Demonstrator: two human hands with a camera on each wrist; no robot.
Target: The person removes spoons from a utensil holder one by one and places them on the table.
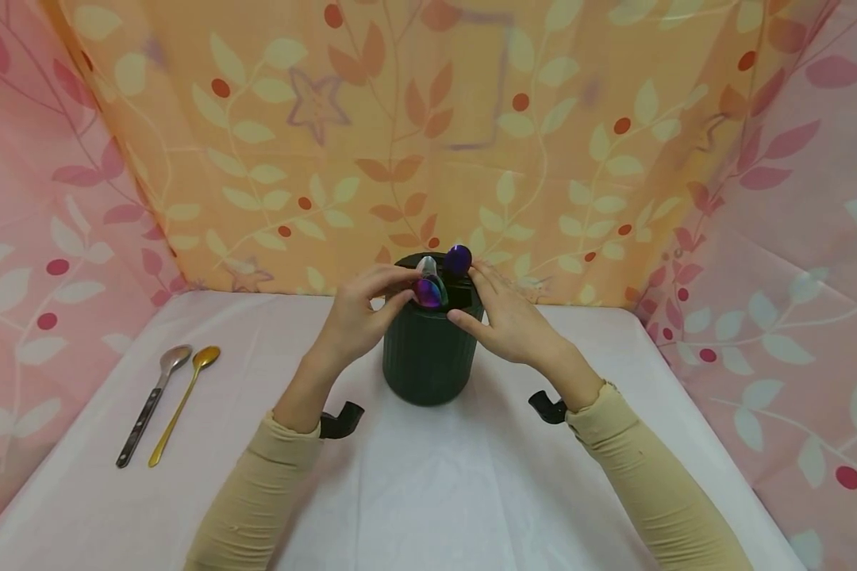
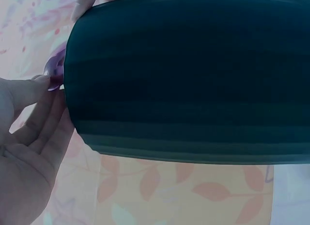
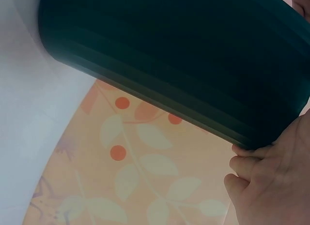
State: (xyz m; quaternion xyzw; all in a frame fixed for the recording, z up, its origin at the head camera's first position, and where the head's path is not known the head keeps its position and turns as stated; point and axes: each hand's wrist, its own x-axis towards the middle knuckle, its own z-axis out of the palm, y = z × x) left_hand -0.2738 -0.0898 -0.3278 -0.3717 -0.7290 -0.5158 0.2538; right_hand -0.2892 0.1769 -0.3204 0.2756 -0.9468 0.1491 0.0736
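Note:
A dark green ribbed utensil holder (image 1: 428,361) stands upright on the table, with divided openings at its top. My left hand (image 1: 357,313) pinches a shiny purple spoon (image 1: 430,293) by its bowl at the holder's mouth; its handle is hidden. In the left wrist view, the thumb lies against the purple spoon (image 2: 55,72) just beyond the rim. A silver spoon (image 1: 427,266) and a dark purple spoon (image 1: 459,260) stick up close behind. My right hand (image 1: 510,317) rests on the holder's right rim, thumb toward the near side and fingers extended along the far side.
To the left on the white-covered table (image 1: 414,492) lie a spoon with a black handle (image 1: 143,416) and a gold spoon (image 1: 182,412), side by side. Patterned cloth (image 1: 400,159) hangs behind the table and along both sides. Black wrist mounts (image 1: 343,420) stick out below the wrists.

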